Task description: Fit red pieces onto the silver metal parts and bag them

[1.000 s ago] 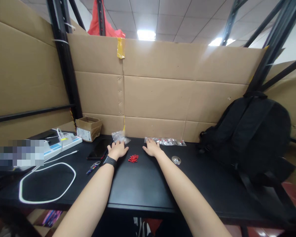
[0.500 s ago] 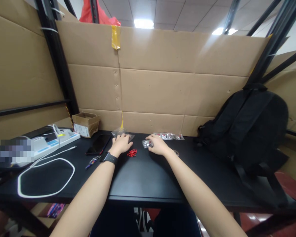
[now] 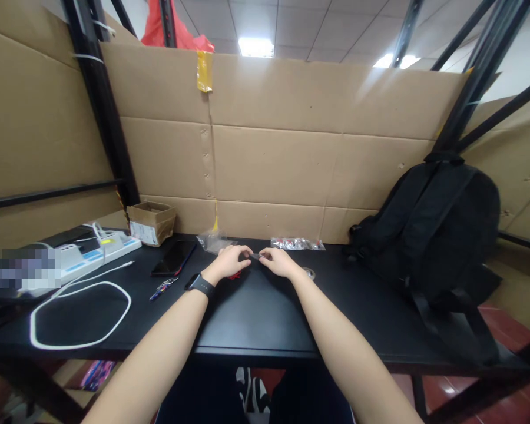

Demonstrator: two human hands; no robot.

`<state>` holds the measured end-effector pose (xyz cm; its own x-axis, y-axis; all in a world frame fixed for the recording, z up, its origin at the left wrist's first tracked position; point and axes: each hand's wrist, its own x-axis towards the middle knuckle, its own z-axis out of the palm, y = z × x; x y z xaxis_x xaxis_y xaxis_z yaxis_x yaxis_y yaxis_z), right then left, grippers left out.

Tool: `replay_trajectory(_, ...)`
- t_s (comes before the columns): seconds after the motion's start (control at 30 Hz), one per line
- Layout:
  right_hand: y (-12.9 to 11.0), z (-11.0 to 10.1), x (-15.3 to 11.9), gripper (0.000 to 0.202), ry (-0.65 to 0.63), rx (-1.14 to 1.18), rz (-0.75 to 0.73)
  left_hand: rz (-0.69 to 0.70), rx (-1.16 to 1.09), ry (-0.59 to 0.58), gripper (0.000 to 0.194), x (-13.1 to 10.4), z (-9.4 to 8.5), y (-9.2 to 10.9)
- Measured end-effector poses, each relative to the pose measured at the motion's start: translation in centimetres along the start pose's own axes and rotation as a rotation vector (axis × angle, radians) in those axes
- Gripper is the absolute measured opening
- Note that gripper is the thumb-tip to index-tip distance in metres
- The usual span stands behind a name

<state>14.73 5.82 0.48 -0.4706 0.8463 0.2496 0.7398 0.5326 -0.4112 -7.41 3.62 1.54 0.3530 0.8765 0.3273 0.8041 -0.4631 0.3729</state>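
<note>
A small clear plastic packet (image 3: 256,256) sits between my hands above the black table, its contents too small to make out. My right hand (image 3: 279,261) pinches its right side between thumb and fingers. At the packet's left edge are the fingertips of my left hand (image 3: 230,261), curved with thumb and forefinger apart; whether they touch it is unclear. Red cord pieces (image 3: 235,275) lie partly hidden under the left hand. Behind that hand rests a crumpled clear bag (image 3: 212,241). A row of silvery packets (image 3: 297,244) lies beyond the right hand.
To the left are a phone (image 3: 173,259), a keyring (image 3: 163,288), a white cable (image 3: 126,312), a power strip (image 3: 92,259) and a small cardboard box (image 3: 152,224). A tape roll (image 3: 310,273) lies right of my right hand. A black backpack (image 3: 441,224) stands at the right.
My left hand has moved right, off the clear bag and over the red cords. The right hand has drawn slightly closer, with the small packet between the two hands.
</note>
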Motion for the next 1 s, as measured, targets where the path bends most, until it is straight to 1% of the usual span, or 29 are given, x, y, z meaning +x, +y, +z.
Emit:
replay_trajectory(0.1,0.0,-0.2,-0.3,0.028,0.022,0.138,-0.014,0.037,-0.105,0.05,0.025,0.0,0.0,0.7)
replay_trajectory(0.2,0.0,-0.2,-0.5,0.026,0.03,0.183,-0.019,0.066,-0.173,0.108,0.022,0.0,0.1,1.3)
replay_trajectory(0.27,0.0,-0.2,-0.6,0.025,0.028,0.2,-0.02,0.078,-0.172,0.124,0.019,0.1,0.3,1.4)
replay_trajectory(0.43,0.2,-0.3,-0.6,0.022,0.047,0.208,-0.028,0.011,-0.132,0.182,0.019,0.4,0.7,1.1)
replay_trajectory(0.53,0.2,-0.3,-0.6,0.021,0.058,0.178,-0.043,-0.002,-0.143,0.177,0.02,0.5,0.8,0.9)
replay_trajectory(0.77,0.2,-0.3,-0.6,0.024,0.063,0.164,-0.05,0.031,-0.138,0.175,0.017,0.5,0.8,1.1)
replay_trajectory(1.0,0.1,-0.3,-0.6,0.023,0.078,0.161,-0.043,0.047,-0.192,0.213,0.015,0.3,0.8,1.5)
